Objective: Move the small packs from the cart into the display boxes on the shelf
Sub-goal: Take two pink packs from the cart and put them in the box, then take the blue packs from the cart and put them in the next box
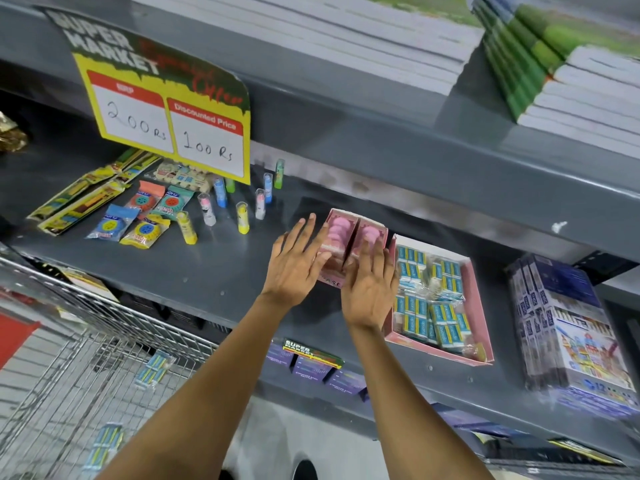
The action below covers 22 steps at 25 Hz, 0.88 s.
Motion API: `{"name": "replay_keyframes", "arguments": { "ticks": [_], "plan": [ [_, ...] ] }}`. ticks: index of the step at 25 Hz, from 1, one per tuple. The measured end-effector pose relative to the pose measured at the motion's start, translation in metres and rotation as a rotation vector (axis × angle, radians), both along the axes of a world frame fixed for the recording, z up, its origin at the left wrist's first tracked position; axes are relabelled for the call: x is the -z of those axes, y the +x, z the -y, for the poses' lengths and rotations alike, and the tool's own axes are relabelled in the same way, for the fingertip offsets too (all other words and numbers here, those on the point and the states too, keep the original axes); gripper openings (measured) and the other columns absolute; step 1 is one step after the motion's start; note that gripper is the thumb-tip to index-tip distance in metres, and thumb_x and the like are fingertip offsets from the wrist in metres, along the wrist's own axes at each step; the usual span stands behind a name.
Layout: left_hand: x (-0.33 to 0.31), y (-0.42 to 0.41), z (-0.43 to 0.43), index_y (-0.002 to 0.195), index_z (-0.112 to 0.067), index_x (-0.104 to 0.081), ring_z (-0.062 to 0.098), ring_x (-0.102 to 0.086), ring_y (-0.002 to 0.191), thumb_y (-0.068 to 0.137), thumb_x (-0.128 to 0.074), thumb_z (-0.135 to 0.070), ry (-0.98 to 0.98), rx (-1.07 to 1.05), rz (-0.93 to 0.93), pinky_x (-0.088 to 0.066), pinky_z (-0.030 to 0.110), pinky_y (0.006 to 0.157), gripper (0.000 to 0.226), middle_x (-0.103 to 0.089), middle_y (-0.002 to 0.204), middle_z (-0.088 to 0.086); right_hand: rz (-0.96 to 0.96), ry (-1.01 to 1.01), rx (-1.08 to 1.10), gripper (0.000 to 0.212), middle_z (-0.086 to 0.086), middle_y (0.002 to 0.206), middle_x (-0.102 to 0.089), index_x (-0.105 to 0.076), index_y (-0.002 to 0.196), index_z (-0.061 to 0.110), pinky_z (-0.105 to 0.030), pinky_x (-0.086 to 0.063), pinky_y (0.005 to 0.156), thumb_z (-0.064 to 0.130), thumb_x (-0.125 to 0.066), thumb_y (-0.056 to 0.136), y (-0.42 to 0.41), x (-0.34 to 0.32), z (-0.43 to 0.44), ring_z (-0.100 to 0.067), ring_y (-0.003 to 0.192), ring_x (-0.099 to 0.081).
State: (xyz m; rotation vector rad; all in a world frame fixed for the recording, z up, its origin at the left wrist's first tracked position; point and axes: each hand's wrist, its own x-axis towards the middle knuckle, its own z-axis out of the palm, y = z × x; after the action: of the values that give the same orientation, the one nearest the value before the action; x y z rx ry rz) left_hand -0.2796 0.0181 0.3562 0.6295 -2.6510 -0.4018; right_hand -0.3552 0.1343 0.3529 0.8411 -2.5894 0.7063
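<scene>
A small pink display box with pink round items in two compartments stands on the grey shelf. My left hand rests flat against its left side with the fingers spread. My right hand lies over its front right part, fingers apart; nothing shows inside either palm. To the right stands a larger pink display box filled with several small blue-and-yellow packs. In the wire cart at the lower left lie similar small packs and another strip of them.
Sharpener packets, glue sticks and pencil packs lie on the shelf's left part under a yellow price sign. Wrapped crayon boxes stand at the right. Notebook stacks fill the shelf above.
</scene>
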Motion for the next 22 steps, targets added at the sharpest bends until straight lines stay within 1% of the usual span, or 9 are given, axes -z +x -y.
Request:
{"name": "replay_keyframes", "arguments": {
  "ticks": [3,5,7,9,13,15,17,20,22],
  "plan": [
    [-0.005,0.023,0.014,0.142,-0.019,-0.030,0.022,-0.028,0.138,0.094,0.000,-0.051,0.031,-0.117,-0.089,-0.031,0.043,0.105,0.065,-0.031,0.151,0.008,-0.041,-0.037,-0.134,0.050,-0.015,0.139,-0.051,-0.049,0.135,0.012,-0.046,-0.037,0.101,0.036,-0.033,0.094,0.019,-0.006,0.018,-0.036,0.124,-0.048],
    [-0.006,0.051,0.029,0.142,-0.019,-0.029,0.022,-0.028,0.138,0.094,-0.002,-0.050,0.032,-0.212,-0.136,-0.030,0.041,0.105,0.063,-0.031,0.151,0.008,-0.029,-0.070,-0.237,0.049,-0.015,0.138,-0.052,-0.053,0.132,0.012,-0.047,-0.037,0.101,0.039,-0.036,0.094,0.041,-0.007,0.041,-0.035,0.124,-0.048],
    [-0.003,0.090,0.048,0.142,-0.017,-0.030,0.024,-0.028,0.138,0.096,-0.008,-0.047,0.040,-0.322,-0.190,-0.031,0.040,0.104,0.059,-0.031,0.150,0.010,-0.021,-0.061,-0.372,0.051,-0.015,0.139,-0.051,-0.053,0.132,0.012,-0.048,-0.037,0.102,0.042,-0.038,0.094,0.073,-0.006,0.066,-0.033,0.125,-0.046],
    [0.009,0.143,0.069,0.141,-0.016,-0.032,0.024,-0.028,0.138,0.096,-0.017,-0.043,0.047,-0.497,-0.231,-0.031,0.041,0.104,0.055,-0.031,0.150,0.010,0.000,-0.057,-0.534,0.052,-0.015,0.140,-0.050,-0.053,0.132,0.012,-0.046,-0.034,0.102,0.043,-0.040,0.092,0.114,0.000,0.090,-0.032,0.126,-0.045],
    [0.060,0.260,0.087,0.142,-0.021,-0.030,0.022,-0.022,0.140,0.096,-0.017,-0.042,0.128,-0.876,-0.215,-0.024,0.044,0.110,0.052,-0.026,0.153,0.007,0.027,-0.063,-0.815,0.049,-0.015,0.135,-0.055,-0.058,0.127,0.012,-0.043,-0.033,0.098,0.041,-0.047,0.089,0.198,0.029,0.122,-0.031,0.122,-0.049],
    [0.096,0.312,0.080,0.142,-0.022,-0.029,0.023,-0.023,0.140,0.097,-0.019,-0.040,0.192,-1.042,-0.165,-0.022,0.047,0.110,0.049,-0.026,0.153,0.007,0.085,-0.016,-0.932,0.047,-0.013,0.135,-0.056,-0.058,0.127,0.012,-0.043,-0.033,0.100,0.040,-0.047,0.090,0.236,0.057,0.130,-0.029,0.121,-0.048],
    [0.133,0.349,0.066,0.142,-0.020,-0.030,0.026,-0.024,0.139,0.097,-0.021,-0.040,0.260,-1.179,-0.121,-0.022,0.050,0.111,0.049,-0.029,0.152,0.009,0.167,0.079,-0.992,0.047,-0.012,0.136,-0.055,-0.055,0.129,0.014,-0.043,-0.031,0.102,0.039,-0.044,0.091,0.268,0.089,0.132,-0.027,0.123,-0.047],
    [0.188,0.375,0.052,0.142,-0.017,-0.029,0.029,-0.023,0.139,0.098,-0.020,-0.041,0.377,-1.264,-0.019,-0.020,0.052,0.113,0.051,-0.029,0.151,0.012,0.239,0.242,-1.012,0.047,-0.011,0.135,-0.056,-0.052,0.130,0.016,-0.043,-0.033,0.102,0.041,-0.038,0.092,0.292,0.143,0.134,-0.026,0.123,-0.049],
    [0.233,0.381,0.052,0.142,-0.017,-0.030,0.030,-0.024,0.138,0.096,-0.019,-0.045,0.469,-1.311,0.036,-0.022,0.050,0.112,0.055,-0.029,0.151,0.013,0.304,0.390,-1.000,0.050,-0.010,0.140,-0.051,-0.047,0.134,0.016,-0.044,-0.035,0.104,0.042,-0.033,0.094,0.298,0.188,0.142,-0.028,0.126,-0.047]
  ]
}}
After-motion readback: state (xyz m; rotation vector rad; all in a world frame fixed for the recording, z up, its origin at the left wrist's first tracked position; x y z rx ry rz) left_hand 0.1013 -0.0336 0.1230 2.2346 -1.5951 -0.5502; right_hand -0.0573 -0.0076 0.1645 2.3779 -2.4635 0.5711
